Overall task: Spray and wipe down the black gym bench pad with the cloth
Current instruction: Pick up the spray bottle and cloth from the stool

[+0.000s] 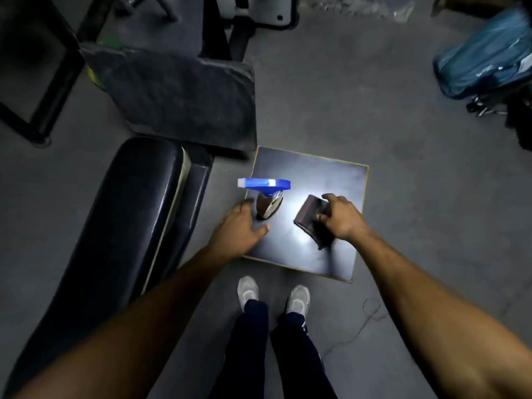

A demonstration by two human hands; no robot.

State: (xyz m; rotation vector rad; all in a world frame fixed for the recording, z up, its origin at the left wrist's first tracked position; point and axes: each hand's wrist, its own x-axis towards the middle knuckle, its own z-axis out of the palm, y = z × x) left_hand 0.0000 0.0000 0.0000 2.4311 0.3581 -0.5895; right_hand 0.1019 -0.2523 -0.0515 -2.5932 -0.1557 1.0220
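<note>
Left hand [240, 226] spread wide, palm down, just beside spray bottle [269, 197]; right hand [341, 218] curled, gripping dark cloth [312, 218] on board [339, 174]

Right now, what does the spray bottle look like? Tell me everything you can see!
The spray bottle stands upright on the dark square board on the floor. It has a bright blue trigger head with a white nozzle tip that points left, toward the black bench pad. Its body looks like clear plastic, shiny under the light, with something dark showing through. The left hand is open right beside it, fingers close to the body; contact is unclear. The cloth lies apart, under the right hand.
</note>
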